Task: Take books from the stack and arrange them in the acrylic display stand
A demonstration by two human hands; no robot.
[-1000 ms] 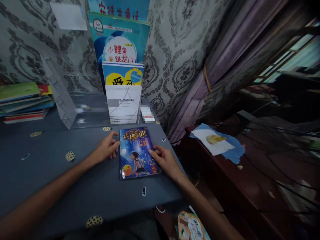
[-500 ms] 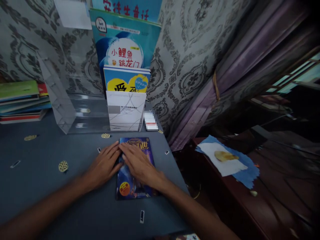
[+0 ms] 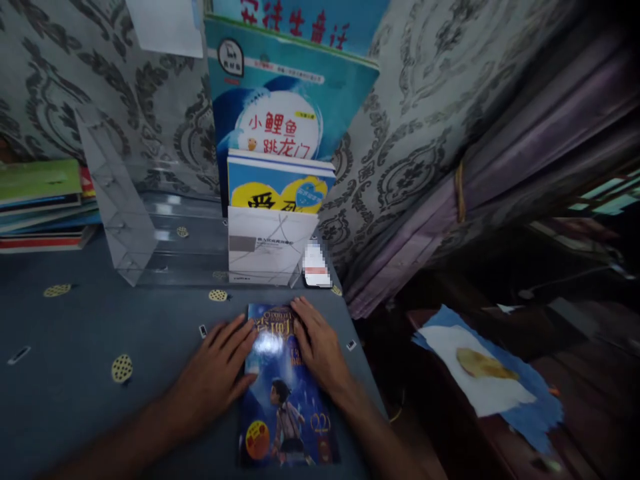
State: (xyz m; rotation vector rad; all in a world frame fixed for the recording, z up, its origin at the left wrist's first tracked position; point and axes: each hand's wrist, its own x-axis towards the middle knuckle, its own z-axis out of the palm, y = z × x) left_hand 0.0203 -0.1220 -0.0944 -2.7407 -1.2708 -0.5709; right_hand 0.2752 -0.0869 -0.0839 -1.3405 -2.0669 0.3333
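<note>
A blue paperback book [image 3: 287, 400] lies flat on the table, its cover showing a figure seen from behind and gold lettering at the top. My left hand [image 3: 220, 360] rests along the book's left edge, fingers stretched out, with the fingertips on the cover. On the opposite side, my right hand [image 3: 323, 347] lies with fingers extended over the upper right edge. Neither hand grips the book. Just beyond it stands a clear stepped book rack [image 3: 123, 207], with a white booklet [image 3: 270, 250] in its front tier.
Behind the booklet, a yellow-and-blue book [image 3: 277, 183] and a teal book [image 3: 295, 87] stand in the rack. A phone [image 3: 317, 263] lies beside it. Stacked books [image 3: 45, 207] are at far left. Past the table's right edge is a lower dark red surface with a blue cloth [image 3: 540, 413].
My right hand has moved from the middle of the cover to the right edge, uncovering the picture. My left hand stays at the left edge. The view has shifted closer.
</note>
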